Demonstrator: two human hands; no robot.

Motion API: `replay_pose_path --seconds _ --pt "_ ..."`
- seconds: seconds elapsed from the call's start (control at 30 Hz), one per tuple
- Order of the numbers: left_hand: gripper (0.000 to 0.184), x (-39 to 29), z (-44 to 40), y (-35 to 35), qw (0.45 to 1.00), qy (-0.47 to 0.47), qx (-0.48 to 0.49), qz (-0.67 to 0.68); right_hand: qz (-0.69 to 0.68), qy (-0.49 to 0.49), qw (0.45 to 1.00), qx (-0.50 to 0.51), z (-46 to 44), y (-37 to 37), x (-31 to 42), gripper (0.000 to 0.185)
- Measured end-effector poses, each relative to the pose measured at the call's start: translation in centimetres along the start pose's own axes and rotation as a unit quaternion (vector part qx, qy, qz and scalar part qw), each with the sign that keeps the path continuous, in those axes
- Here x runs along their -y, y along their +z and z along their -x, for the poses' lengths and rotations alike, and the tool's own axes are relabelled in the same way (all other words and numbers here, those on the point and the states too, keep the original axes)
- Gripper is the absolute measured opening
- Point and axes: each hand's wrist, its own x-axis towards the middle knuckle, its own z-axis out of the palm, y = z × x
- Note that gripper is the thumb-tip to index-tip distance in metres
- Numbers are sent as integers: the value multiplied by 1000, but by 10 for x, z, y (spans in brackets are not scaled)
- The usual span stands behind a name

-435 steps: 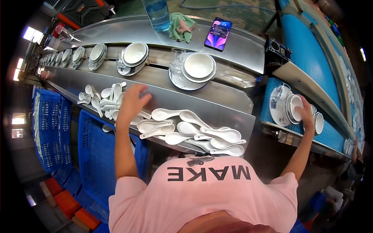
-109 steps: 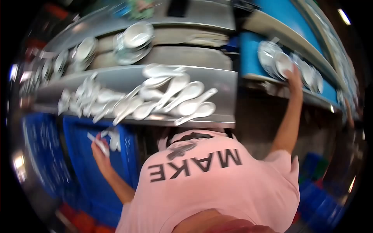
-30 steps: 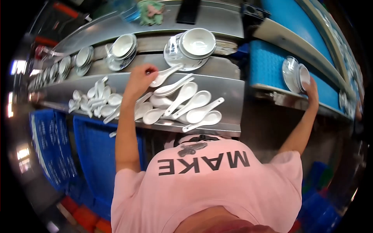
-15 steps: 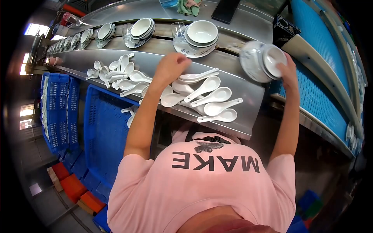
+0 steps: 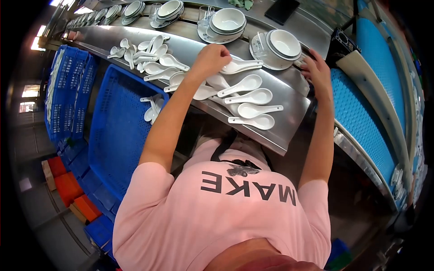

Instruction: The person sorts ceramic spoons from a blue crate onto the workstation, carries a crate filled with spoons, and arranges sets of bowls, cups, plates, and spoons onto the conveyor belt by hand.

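My left hand [image 5: 210,61] is closed, its fingers curled together just beside a small stack of white soup spoons [image 5: 244,67]. Whatever its fingertips may hold is hidden. More white spoons [image 5: 248,96] lie in a loose row on the steel counter below it, and another pile [image 5: 153,54] spreads to the left. My right hand [image 5: 317,74] has its fingers apart and holds nothing, to the right of a tableware set. In that set a white bowl [image 5: 285,43] rests on stacked dishes, with a glass [image 5: 259,44] at its left side.
Similar sets with bowls [image 5: 228,20] line the conveyor track toward the far left. A blue crate [image 5: 118,122] with several spoons stands left of the counter. A blue belt [image 5: 364,106] runs on the right. A dark phone [image 5: 282,11] lies on the back ledge.
The tableware set that my right hand held tilted now sits level on the track, and that hand has let go. My left hand stays curled near the stacked spoons. The view has shifted.
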Motion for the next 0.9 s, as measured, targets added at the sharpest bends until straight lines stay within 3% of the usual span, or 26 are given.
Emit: replay_pose_path --seconds 0.1,0.23,0.37,0.47,0.53,0.6,0.7,0.73,0.77,0.87,0.9 --pt "19 -16 -4 12 999 41 2 -10 -76 -35 996 40 76 -36 9 40" --pt "17 -37 -11 37 996 91 -12 14 -99 73 990 64 168 -66 -36 29" --pt "16 -38 -27 76 996 78 -41 24 -23 229 973 25 189 -36 -148 29" --pt "21 -30 -14 57 993 96 -66 28 249 75 963 -66 177 9 -195 28" --pt "20 -12 15 6 986 27 -139 85 319 16 945 -76 179 30 -203 27" --pt "15 59 41 -42 951 23 -307 42 350 -6 933 -84 178 38 -203 26" --pt "12 149 115 -114 904 -133 -394 -97 375 -11 922 -95 175 43 -205 25" --pt "11 175 139 -122 899 -165 -387 -118 382 -13 919 -100 175 43 -205 25" --pt "21 193 162 -130 933 -266 -222 -92 390 -9 915 -99 174 45 -204 24" --pt "61 244 204 -85 955 14 -103 -279 406 -3 908 -100 175 48 -204 23" --pt "71 236 208 -79 962 -34 -85 -256 410 -2 906 -102 175 49 -206 23"
